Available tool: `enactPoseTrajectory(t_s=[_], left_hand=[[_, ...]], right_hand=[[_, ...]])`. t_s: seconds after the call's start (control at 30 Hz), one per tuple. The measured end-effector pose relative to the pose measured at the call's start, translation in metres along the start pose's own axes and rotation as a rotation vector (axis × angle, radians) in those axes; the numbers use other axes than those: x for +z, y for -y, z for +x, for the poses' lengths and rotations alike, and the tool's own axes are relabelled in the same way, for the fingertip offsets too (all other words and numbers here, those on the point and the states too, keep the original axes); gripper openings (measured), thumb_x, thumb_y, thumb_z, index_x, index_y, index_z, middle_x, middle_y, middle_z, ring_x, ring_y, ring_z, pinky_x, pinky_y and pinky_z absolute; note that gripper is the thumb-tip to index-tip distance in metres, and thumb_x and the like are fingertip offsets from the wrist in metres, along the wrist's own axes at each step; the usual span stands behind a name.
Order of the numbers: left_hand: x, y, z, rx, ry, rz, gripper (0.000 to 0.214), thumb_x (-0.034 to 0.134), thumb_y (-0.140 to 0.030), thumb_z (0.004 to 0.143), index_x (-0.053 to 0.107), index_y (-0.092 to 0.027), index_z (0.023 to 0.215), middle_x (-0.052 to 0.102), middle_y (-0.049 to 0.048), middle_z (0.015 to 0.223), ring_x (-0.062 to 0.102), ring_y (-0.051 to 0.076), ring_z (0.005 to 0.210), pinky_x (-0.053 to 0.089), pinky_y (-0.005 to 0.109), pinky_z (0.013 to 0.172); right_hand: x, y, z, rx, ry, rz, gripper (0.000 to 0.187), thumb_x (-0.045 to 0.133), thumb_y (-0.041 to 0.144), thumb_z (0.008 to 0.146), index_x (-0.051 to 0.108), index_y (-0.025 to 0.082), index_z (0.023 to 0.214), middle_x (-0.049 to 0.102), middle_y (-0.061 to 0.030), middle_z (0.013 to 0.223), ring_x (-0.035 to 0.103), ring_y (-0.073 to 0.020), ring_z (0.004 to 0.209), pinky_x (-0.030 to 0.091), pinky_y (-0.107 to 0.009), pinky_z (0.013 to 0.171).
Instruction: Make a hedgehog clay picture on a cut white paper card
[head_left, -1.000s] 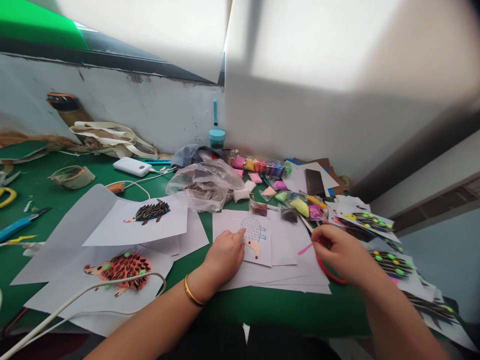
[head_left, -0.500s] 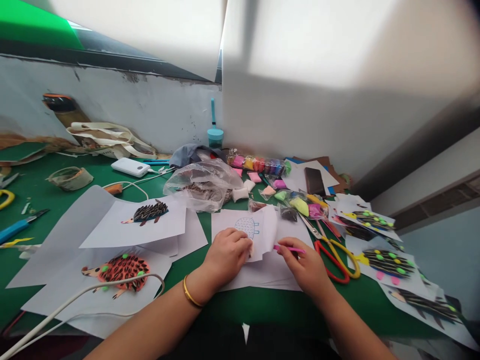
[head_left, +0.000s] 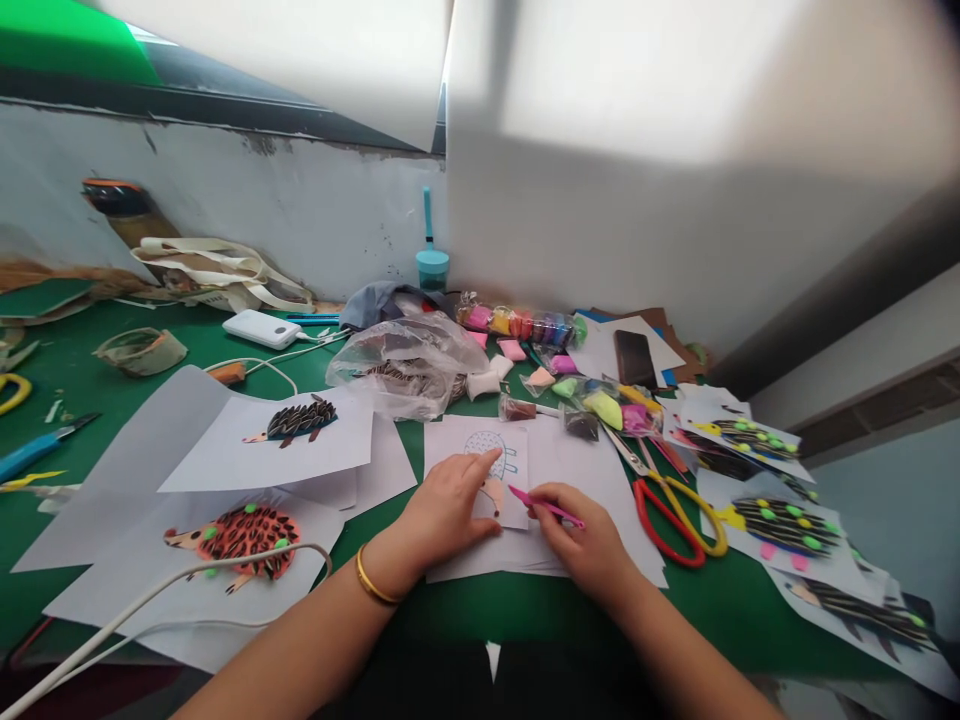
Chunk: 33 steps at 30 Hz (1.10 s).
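A sheet of paper (head_left: pixel 450 440) with a hedgehog drawn in blue lines (head_left: pixel 484 452) lies in front of me on more white sheets. Peach-coloured clay (head_left: pixel 493 492) covers the drawing's face, with small dark dots at its edge. Resting flat on the paper beside the drawing, my left hand (head_left: pixel 450 505) has its fingers stretched out and presses the sheet down. Pinched in my right hand (head_left: pixel 574 530) is a pink plastic clay knife (head_left: pixel 551 507), its pointed tip just right of the peach clay.
Red-and-yellow scissors (head_left: pixel 679 520) lie right of the papers. Behind are bagged clay packets (head_left: pixel 600 405), a clear bag of seeds (head_left: pixel 409 370) and a phone (head_left: pixel 634 358). Finished hedgehog pictures (head_left: pixel 247 540) lie on both sides. A white cable (head_left: pixel 187 572) crosses the left ones.
The lifted right side of the paper now lies flat. My left hand has shifted and its fingers have straightened. My right hand has moved left, bringing the knife's tip near the clay.
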<state>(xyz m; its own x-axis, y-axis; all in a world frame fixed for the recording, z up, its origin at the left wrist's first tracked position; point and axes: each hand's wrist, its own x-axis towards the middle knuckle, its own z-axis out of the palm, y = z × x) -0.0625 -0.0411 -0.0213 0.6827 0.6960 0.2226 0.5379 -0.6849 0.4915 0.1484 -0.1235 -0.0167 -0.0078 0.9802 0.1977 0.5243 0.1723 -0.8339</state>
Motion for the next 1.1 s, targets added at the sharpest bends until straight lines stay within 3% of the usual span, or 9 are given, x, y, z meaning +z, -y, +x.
enactPoseTrajectory(t_s=[0.23,0.57,1.1], left_hand=[[0.002,0.003,0.002,-0.021,0.015,0.004,0.100,0.084,-0.035,0.066,0.029,-0.024,0.148,0.063,0.0092,0.122,0.056,0.029,0.115,0.045,0.048,0.101],[0.003,0.004,0.001,0.003,0.000,-0.005,0.096,0.082,-0.036,0.069,0.029,-0.025,0.148,0.063,0.0089,0.122,0.056,0.030,0.116,0.044,0.049,0.101],[0.003,0.003,0.001,-0.025,0.032,0.016,0.100,0.084,-0.034,0.067,0.027,-0.025,0.149,0.061,0.0085,0.125,0.055,0.029,0.117,0.044,0.048,0.102]], right_hand=[[0.013,-0.008,0.000,-0.113,0.052,-0.103,0.016,0.049,0.019,0.093,0.064,0.023,0.098,0.069,-0.0036,0.093,0.064,-0.0188,0.087,0.051,-0.032,0.080],[0.015,-0.014,-0.002,-0.139,0.060,-0.136,0.018,0.049,0.015,0.092,0.064,0.022,0.101,0.068,-0.0033,0.094,0.063,-0.0188,0.087,0.050,-0.032,0.080],[0.023,-0.014,-0.004,-0.472,0.067,-0.523,0.020,0.046,0.004,0.088,0.058,0.017,0.098,0.066,-0.0098,0.093,0.059,-0.0232,0.087,0.052,-0.035,0.076]])
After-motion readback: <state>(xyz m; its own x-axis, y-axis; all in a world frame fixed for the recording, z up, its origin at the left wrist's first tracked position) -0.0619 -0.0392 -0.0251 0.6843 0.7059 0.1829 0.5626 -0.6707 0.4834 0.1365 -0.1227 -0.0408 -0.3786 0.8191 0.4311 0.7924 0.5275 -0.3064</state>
